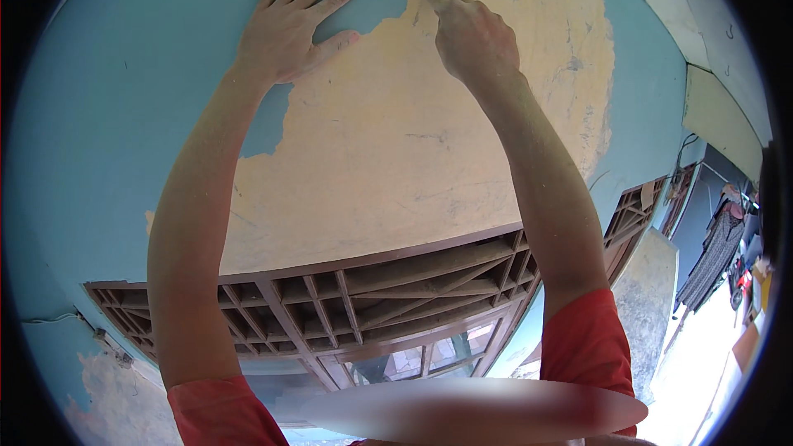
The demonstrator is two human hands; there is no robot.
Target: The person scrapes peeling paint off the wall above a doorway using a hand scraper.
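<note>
Both my arms reach up against a wall whose blue-green paint (173,58) has come off over a wide cream-coloured patch (380,157). My left hand (285,33) lies flat on the blue paint with its fingers spread. The thumb crosses onto the cream patch, and the skin looks dusty. At the ragged upper edge of the paint, my right hand (477,37) is closed, its fingertips pressed together against the wall. Whatever is in those fingers, if anything, is hidden or too small to name.
Below the patch runs a brown wooden vent grille (322,308) above glass panes. Another wooden grille (632,213) is at the right. Clothes (710,252) hang farther right. A thin cable (49,320) crosses the wall at lower left.
</note>
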